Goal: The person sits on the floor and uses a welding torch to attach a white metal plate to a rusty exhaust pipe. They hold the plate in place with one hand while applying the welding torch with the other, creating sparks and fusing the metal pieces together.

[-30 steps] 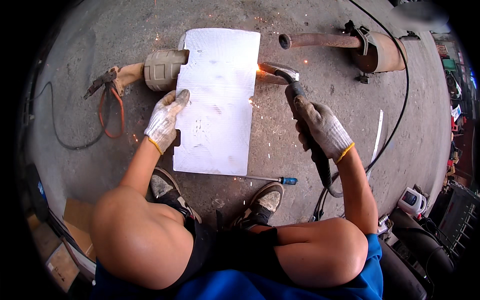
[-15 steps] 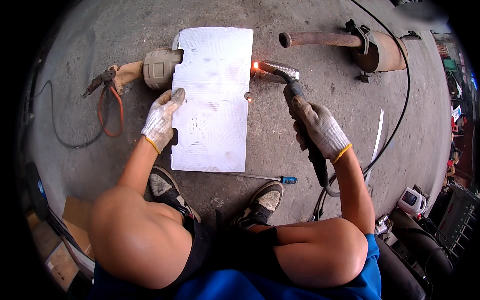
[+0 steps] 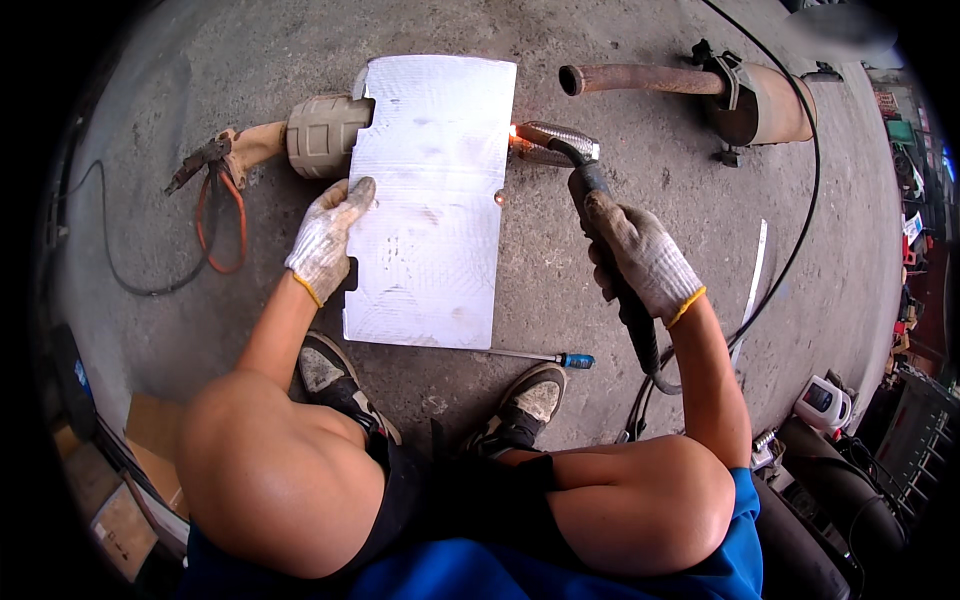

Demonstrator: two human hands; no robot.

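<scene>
My left hand (image 3: 325,235), in a white work glove, grips the left edge of a white cardboard sheet (image 3: 430,210), thumb on top. In my gloved right hand (image 3: 640,250) is a black welding torch (image 3: 588,182), its bent neck pointing up and left. The neck reaches a braided metal flex pipe (image 3: 560,140), whose left end glows orange beside the sheet's right edge. Left of the sheet lies a ribbed tan exhaust canister (image 3: 325,137), joined to a tan pipe (image 3: 258,150). The sheet hides whatever lies between canister and flex pipe.
A clamp with an orange cable (image 3: 240,240) is at the pipe's left end. A rusty muffler (image 3: 760,105) lies at upper right. A black cable (image 3: 815,190) curves down the right side. A blue-handled screwdriver (image 3: 575,360) lies before my shoes. A white jug (image 3: 824,402) stands lower right.
The cardboard's upper part has shifted slightly right, closer to the glowing spot. The glow looks smaller, and a spark by the sheet's right edge is gone. My right hand stays in place.
</scene>
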